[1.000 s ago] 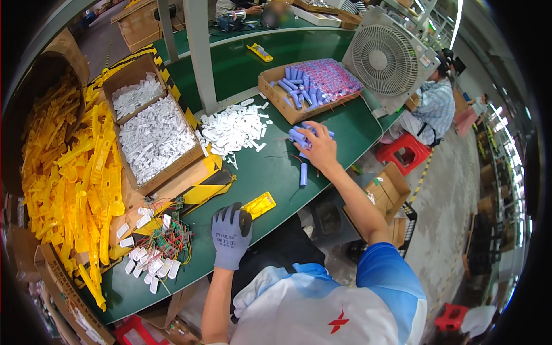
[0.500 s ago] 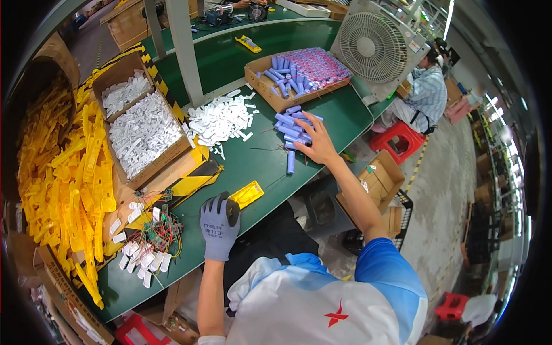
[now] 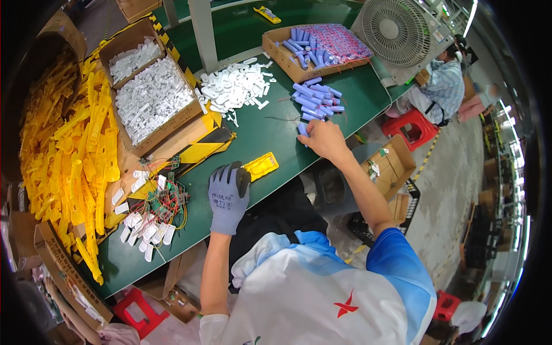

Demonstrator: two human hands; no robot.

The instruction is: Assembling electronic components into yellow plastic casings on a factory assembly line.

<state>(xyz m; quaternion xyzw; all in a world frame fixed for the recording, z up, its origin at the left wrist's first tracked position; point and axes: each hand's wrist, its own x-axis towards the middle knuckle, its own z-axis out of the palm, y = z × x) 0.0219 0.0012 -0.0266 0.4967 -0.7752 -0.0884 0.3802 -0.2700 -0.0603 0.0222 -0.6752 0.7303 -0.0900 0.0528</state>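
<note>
My left hand [image 3: 229, 192], in a grey glove with dark fingertips, rests at the table's near edge. Its curled fingers hold the left end of a yellow plastic shell [image 3: 262, 166], which lies open side up. To the right, my bare right hand [image 3: 326, 141] pinches a purple cylindrical battery cell [image 3: 302, 129] between thumb and fingers; its lower part is hidden by them. Just beyond lies a loose heap of similar purple cells [image 3: 315, 99], some with thin wires.
A carton of cells [image 3: 299, 72] stands behind the heap, beside a fan [image 3: 397, 31]. White plastic pieces [image 3: 236, 86] lie mid-table and fill a divided carton [image 3: 172, 129]. Yellow shells [image 3: 86, 172] pile up at left. Wired circuit boards [image 3: 164, 201] lie left of my glove.
My right hand was spread over the cell heap; it has drawn nearer and closed on the single cell at the near end. My left hand stays at the yellow shell. The whole view has shifted.
</note>
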